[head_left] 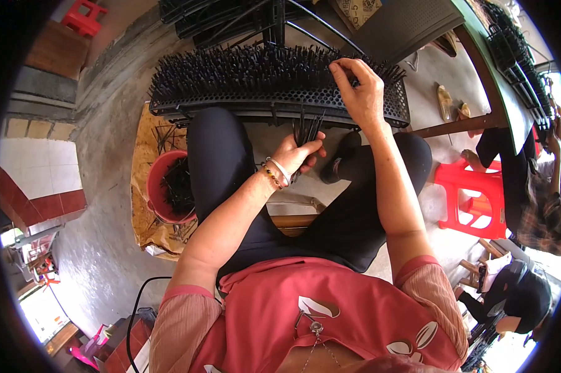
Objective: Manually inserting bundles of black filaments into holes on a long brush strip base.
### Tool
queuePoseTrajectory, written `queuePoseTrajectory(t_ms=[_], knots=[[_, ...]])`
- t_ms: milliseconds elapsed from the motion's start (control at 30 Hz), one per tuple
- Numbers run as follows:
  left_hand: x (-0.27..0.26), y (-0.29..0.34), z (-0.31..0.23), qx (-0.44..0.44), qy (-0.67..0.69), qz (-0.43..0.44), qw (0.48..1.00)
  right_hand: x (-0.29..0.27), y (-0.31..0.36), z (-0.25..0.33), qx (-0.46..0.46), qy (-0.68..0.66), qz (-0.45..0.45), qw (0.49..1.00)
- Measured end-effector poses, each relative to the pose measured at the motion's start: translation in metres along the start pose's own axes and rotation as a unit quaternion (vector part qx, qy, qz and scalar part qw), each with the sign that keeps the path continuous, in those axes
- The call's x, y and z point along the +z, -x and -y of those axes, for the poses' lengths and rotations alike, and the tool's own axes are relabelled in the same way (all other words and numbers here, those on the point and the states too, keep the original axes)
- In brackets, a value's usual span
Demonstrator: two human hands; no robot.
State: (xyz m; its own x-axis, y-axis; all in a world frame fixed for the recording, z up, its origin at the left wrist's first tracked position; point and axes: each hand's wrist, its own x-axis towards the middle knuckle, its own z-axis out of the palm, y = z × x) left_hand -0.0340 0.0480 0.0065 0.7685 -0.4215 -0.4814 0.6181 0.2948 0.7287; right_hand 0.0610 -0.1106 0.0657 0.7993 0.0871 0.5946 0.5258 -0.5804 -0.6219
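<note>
A wide black perforated tray (274,102), thick with upright black sticks (255,65), lies in front of the seated person's knees. At the tray's right end the right hand (360,93) has its fingers pinched together on the sticks there. Just below the tray's near rim the left hand (296,155) is clenched around a bundle of loose black sticks (305,130), and a red bucket (162,186) of more sticks stands left of the tray.
</note>
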Motion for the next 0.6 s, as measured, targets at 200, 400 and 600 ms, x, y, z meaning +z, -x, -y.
queuePoseTrajectory(t_ms=[200, 400, 600], knots=[[0.0001, -0.0005, 0.0006, 0.002, 0.001, -0.001, 1.000, 0.0002, -0.0009, 0.0010, 0.004, 0.009, 0.015, 1.000], [0.0011, -0.0001, -0.0008, -0.005, -0.004, -0.006, 1.000, -0.0010, -0.0012, 0.0064, 0.028, -0.018, 0.019, 0.999], [-0.0002, -0.0006, 0.0000, -0.005, -0.006, -0.002, 1.000, 0.0006, -0.0026, 0.0070, 0.045, -0.035, 0.024, 0.998]])
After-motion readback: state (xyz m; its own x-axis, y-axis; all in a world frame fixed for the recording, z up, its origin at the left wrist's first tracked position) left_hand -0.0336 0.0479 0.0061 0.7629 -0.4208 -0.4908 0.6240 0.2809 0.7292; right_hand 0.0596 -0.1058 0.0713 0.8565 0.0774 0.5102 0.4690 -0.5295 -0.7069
